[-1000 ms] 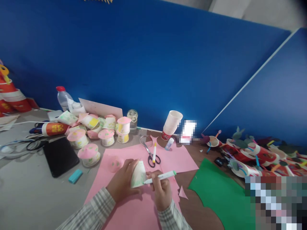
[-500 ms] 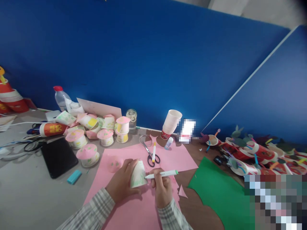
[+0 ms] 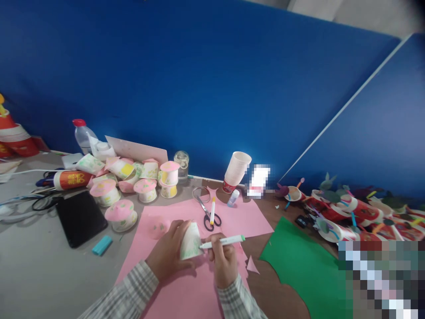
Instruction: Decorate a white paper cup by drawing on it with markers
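Observation:
My left hand [image 3: 168,249] is wrapped around a white paper cup [image 3: 190,243], which is tilted and carries green marks near its lower rim. Pinched in my right hand [image 3: 224,262] is a white marker [image 3: 224,242] with a green end; its tip meets the cup's right side. Both hands are over a large sheet of pink paper [image 3: 179,292]. A round pink paper piece [image 3: 158,227] with green spots lies just beyond my left hand. Scissors [image 3: 208,217] and a yellow-and-white marker [image 3: 212,211] lie past the cup.
At left are several cups with pink tops [image 3: 121,210], a black tablet-like slab [image 3: 80,219] and a teal block [image 3: 102,245]. Stacked paper cups [image 3: 237,170] and a small glue bottle [image 3: 233,198] stand behind. Green paper [image 3: 299,261] and decorated red cups [image 3: 365,211] are at right.
The marker's tip has shifted slightly down and left along the cup. Both hands keep the same hold, and the other things stay put.

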### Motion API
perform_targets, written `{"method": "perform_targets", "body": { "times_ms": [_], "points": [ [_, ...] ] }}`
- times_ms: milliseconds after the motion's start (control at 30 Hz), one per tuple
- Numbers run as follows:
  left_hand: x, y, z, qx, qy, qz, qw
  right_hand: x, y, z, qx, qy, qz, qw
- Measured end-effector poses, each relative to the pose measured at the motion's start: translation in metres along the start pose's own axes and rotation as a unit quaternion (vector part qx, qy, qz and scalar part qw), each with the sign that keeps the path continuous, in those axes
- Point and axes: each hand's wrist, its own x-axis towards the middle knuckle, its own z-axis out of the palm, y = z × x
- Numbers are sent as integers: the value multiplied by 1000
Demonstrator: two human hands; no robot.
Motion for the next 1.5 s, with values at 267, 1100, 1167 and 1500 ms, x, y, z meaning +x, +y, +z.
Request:
{"method": "perform_targets", "body": {
  "times_ms": [267,1100,1167,1500],
  "points": [
    [0,-2,0,-23,-16,0,1000,0,5,-2,27,-18,32,999],
    [0,2,-1,-24,-23,-9,999,4,0,-1,16,9,45,999],
    [0,2,-1,-23,-22,-11,999,4,3,-1,26,7,48,998],
    [1,2,-1,-35,-26,-12,999,3,2,-1,85,-13,105,991]
  ]
}}
